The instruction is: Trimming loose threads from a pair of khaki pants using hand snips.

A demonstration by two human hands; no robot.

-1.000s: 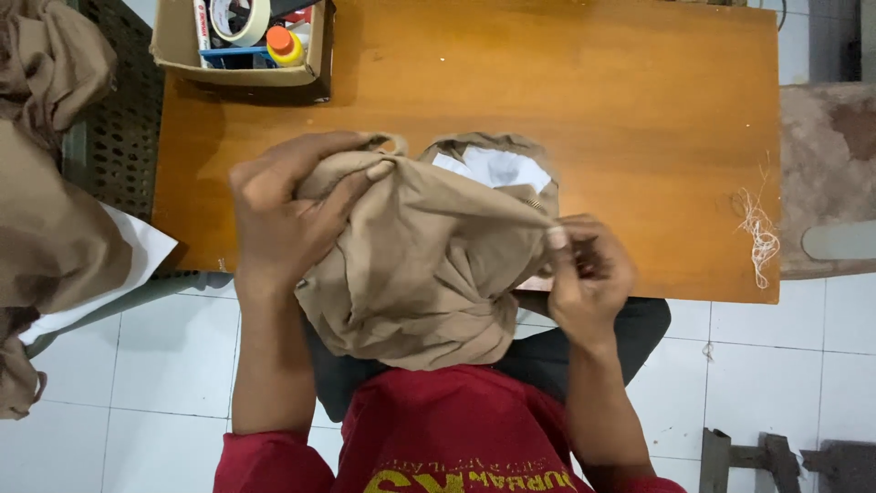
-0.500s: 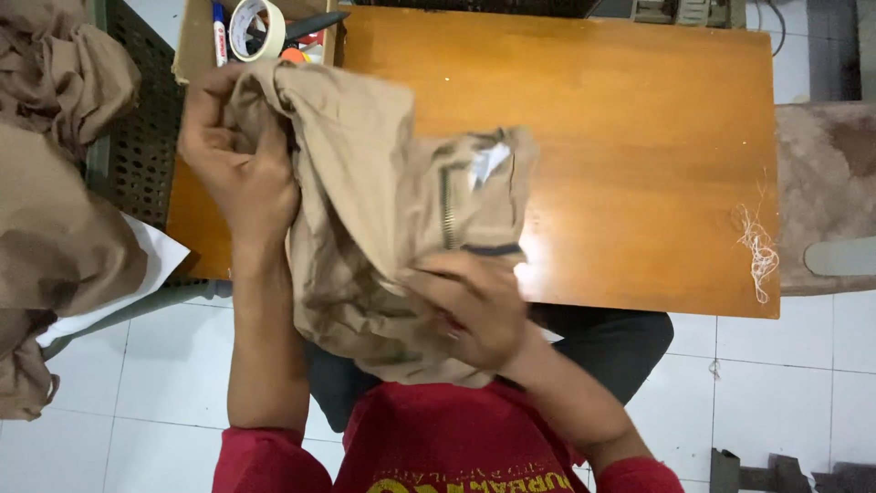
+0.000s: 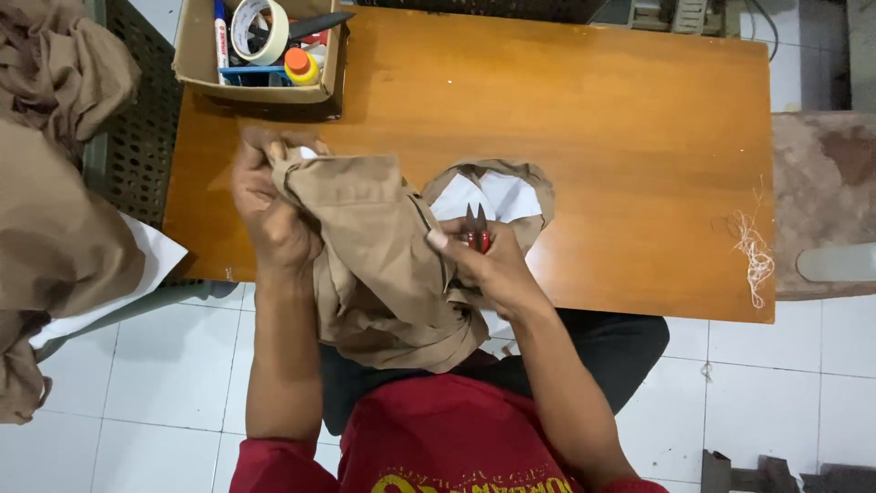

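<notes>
Now, tan garment [image 3: 383, 265] between both hands, snips [image 3: 475, 230] in right grip [image 3: 488, 265].

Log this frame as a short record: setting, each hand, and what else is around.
setting: wooden table over a white tiled floor
left hand: grips the upper edge of a tan garment
right hand: holds small red-handled snips, blades pointing at the garment's white-lined opening
on table: cardboard box with tape roll and markers; thread scraps at the right edge
left side: heap of tan cloth
</notes>
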